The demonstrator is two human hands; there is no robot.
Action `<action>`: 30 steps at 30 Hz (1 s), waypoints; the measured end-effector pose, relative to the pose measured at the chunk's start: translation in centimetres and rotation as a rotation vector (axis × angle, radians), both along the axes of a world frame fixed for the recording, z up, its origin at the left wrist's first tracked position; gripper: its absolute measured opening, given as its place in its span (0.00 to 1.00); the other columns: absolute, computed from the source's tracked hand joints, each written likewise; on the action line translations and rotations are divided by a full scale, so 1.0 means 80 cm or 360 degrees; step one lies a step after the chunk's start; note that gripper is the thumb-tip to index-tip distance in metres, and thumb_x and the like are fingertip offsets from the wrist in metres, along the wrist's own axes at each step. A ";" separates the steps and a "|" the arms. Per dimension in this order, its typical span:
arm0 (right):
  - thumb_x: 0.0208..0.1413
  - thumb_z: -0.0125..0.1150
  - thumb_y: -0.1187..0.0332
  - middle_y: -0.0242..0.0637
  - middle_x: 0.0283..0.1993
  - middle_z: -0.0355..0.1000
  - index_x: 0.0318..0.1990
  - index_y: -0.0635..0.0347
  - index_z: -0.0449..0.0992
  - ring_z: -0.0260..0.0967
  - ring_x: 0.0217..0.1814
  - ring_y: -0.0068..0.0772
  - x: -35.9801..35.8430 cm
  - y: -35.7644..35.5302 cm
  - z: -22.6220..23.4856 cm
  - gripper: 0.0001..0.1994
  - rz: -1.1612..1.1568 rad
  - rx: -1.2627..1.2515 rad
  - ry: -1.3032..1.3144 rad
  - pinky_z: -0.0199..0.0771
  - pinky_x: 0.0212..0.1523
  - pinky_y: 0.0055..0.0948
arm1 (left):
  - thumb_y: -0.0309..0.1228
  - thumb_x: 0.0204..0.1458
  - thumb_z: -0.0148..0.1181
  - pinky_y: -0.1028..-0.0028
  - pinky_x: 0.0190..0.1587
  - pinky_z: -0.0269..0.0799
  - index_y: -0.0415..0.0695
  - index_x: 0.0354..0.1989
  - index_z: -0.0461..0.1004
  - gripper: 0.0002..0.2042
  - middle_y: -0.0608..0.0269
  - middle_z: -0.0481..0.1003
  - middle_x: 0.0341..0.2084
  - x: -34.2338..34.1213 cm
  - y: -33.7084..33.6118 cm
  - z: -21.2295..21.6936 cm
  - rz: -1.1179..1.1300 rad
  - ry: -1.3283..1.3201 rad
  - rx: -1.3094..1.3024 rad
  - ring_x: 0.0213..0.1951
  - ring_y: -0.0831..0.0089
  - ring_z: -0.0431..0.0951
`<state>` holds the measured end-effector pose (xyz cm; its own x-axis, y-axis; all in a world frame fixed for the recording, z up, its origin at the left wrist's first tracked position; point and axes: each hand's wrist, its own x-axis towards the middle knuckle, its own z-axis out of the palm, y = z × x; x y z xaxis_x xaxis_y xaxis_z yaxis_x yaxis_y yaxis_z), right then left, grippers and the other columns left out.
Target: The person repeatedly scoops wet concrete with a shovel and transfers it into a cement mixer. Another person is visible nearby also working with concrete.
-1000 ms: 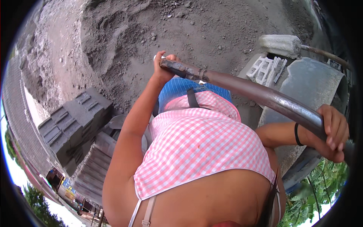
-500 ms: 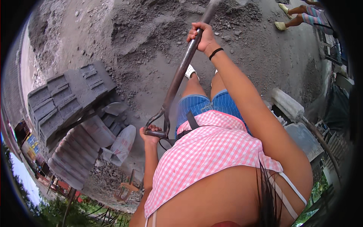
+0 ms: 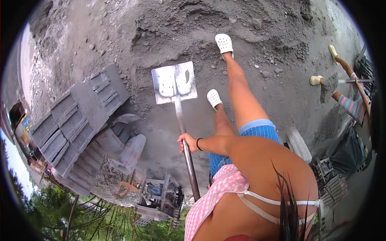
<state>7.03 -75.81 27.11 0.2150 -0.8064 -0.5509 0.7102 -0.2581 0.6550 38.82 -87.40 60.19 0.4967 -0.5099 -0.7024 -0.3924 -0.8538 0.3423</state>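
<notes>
A shovel [image 3: 180, 116] with a shiny, square metal blade [image 3: 165, 74] and a long brown shaft crosses the middle of the view. The blade is over the grey, sandy ground, and a few dark smudges mark its bright face. My right hand [image 3: 187, 143], with a black band at the wrist, is wrapped round the shaft below the blade. The shaft's lower end runs behind my pink checked top, so the handle is hidden. My left hand does not show.
A stack of grey moulded blocks [image 3: 86, 104] stands on the left, with corrugated sheets beneath it. A heap of loose grey sand [image 3: 273, 44] lies ahead. At the right another person holds a shovel loaded with grey material [image 3: 329, 85]. A metal machine [image 3: 161, 197] stands lower left.
The shovel blade has come into view at the middle. My right hand has moved down and left with the shaft. My left hand and the handle have left view, and my legs are striding apart.
</notes>
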 end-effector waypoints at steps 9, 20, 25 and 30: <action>0.36 0.53 0.67 0.30 0.10 0.56 0.13 0.53 0.59 0.56 0.13 0.32 -0.468 0.201 -0.319 0.10 -0.0517 0.0654 0.0252 0.66 0.25 0.38 | 0.57 0.46 0.29 0.68 0.25 0.56 0.45 0.14 0.56 0.27 0.61 0.58 0.09 -0.547 0.061 -0.311 -0.0102 0.0237 0.0215 0.16 0.66 0.56; 0.39 0.53 0.67 0.30 0.13 0.57 0.15 0.53 0.60 0.58 0.15 0.30 -0.445 0.177 -0.293 0.09 -0.0608 0.0851 0.0359 0.67 0.24 0.37 | 0.61 0.47 0.27 0.68 0.21 0.57 0.45 0.15 0.56 0.29 0.62 0.58 0.08 -0.543 0.014 -0.326 -0.0317 0.0144 0.0006 0.13 0.66 0.56; 0.40 0.53 0.66 0.29 0.12 0.57 0.14 0.52 0.59 0.56 0.14 0.29 -0.358 0.180 -0.218 0.11 -0.0819 0.0888 0.0391 0.65 0.24 0.35 | 0.59 0.47 0.30 0.67 0.22 0.58 0.45 0.15 0.56 0.28 0.63 0.58 0.08 -0.461 -0.071 -0.323 -0.0638 0.0277 0.0006 0.13 0.67 0.56; 0.39 0.54 0.66 0.29 0.11 0.56 0.15 0.52 0.59 0.55 0.13 0.29 -0.242 0.218 -0.112 0.11 -0.1271 0.1108 0.0393 0.64 0.22 0.33 | 0.59 0.46 0.33 0.68 0.23 0.58 0.46 0.14 0.58 0.27 0.63 0.57 0.07 -0.425 -0.144 -0.312 -0.1078 0.0589 0.0219 0.14 0.69 0.58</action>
<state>-12.37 -58.34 18.16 -0.4122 -0.1582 -0.8973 0.2643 -0.9632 0.0484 4.84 -98.94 35.20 -0.1701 -0.5144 -0.8405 -0.7241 -0.5133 0.4607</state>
